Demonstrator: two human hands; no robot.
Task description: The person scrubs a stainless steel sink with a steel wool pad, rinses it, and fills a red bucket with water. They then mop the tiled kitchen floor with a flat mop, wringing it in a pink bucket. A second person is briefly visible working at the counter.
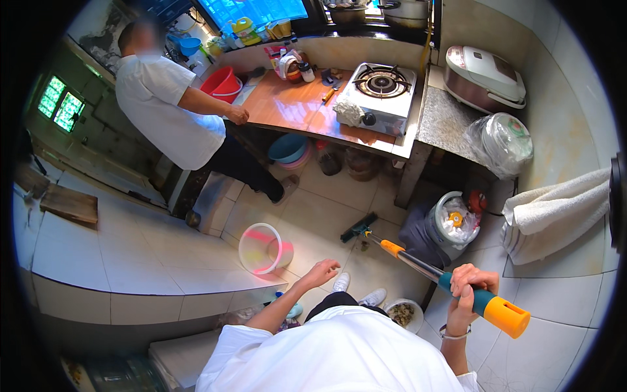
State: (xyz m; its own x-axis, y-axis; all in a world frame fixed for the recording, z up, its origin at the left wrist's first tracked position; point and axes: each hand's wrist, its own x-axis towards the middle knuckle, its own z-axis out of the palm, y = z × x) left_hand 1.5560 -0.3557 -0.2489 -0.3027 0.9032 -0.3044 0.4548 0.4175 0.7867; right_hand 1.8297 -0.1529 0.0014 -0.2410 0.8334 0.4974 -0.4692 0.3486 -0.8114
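Note:
My right hand grips the green and yellow handle of a floor brush. Its metal pole slopes down and away to a dark green head resting on the tiled floor. Small dark debris lies beside the head. Nothing is in my left hand, which hangs in front of my body with its fingers loosely extended. To the left of that hand stands a translucent pink-tinted plastic bin. A white bucket of food scraps sits by my right shoe.
Another person stands at the left end of the wooden counter, which bears a gas stove. A gas cylinder with plastic bags on top stands at the right. The tiled ledge borders the floor on the left.

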